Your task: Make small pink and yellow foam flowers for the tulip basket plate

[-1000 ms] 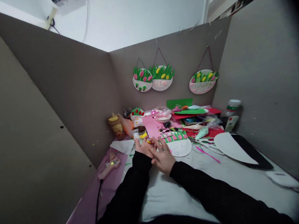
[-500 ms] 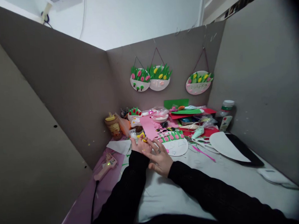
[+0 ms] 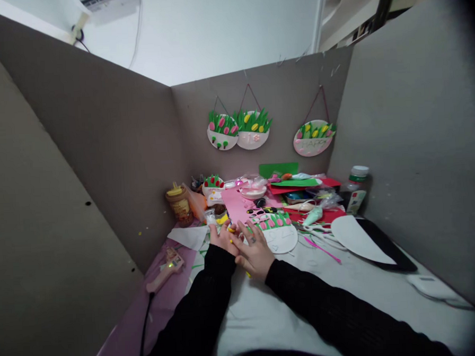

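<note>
My left hand (image 3: pixel 223 238) is turned palm up over the table, holding small bits of yellow modelling clay (image 3: pixel 231 229) at its palm and fingers. My right hand (image 3: pixel 256 253) reaches across with its fingers stretched out and apart, fingertips at the left palm. Just behind the hands lies a white paper-plate basket (image 3: pixel 280 240) with green paper grass and pink tulips along its top and faint drawing on its front. My right hand partly covers its left side. Below the right hand, a small yellow bit (image 3: pixel 248 274) shows.
A pink hot glue gun (image 3: pixel 166 272) lies left, its light on. Scissors (image 3: pixel 322 232), a pink strip (image 3: pixel 323 249) and a cut white plate (image 3: pixel 362 239) are at right. A brown cup (image 3: pixel 179 205) and a bottle (image 3: pixel 355 190) flank craft supplies. Finished baskets (image 3: pixel 253 137) hang on the grey partition.
The view has tilted up slightly. My right fingers have shifted a little against the left palm, and a yellow bit now shows below the right hand.
</note>
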A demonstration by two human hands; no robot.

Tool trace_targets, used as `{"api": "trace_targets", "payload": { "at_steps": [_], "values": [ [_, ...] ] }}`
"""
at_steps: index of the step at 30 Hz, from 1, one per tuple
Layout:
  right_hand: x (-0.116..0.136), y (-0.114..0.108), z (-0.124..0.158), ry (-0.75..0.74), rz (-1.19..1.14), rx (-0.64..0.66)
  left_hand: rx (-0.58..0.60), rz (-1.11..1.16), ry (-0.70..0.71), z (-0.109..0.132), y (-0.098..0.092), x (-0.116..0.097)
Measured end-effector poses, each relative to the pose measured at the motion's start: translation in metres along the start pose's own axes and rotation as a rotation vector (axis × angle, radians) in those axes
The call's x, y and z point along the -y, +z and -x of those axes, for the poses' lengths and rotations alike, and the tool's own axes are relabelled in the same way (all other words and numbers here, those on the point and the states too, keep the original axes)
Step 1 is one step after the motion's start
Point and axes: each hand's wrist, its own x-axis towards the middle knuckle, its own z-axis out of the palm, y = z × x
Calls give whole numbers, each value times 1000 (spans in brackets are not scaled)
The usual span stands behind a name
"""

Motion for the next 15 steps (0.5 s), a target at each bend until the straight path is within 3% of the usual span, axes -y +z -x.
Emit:
{"api": "trace_targets", "payload": {
  "at_steps": [4,8,10,15],
  "values": [
    [2,-3,1,-101,-23,25,-33,32,59,0,0,0],
    [2,-1,0,-12,0,19,-78,-29,-37,-1,0,4],
    [0,0,0,11,5,6,-62,-20,-5,-2,0,3],
    [-2,-1,1,-103,-67,-27,-59,0,36,1,4,0]
  ]
}}
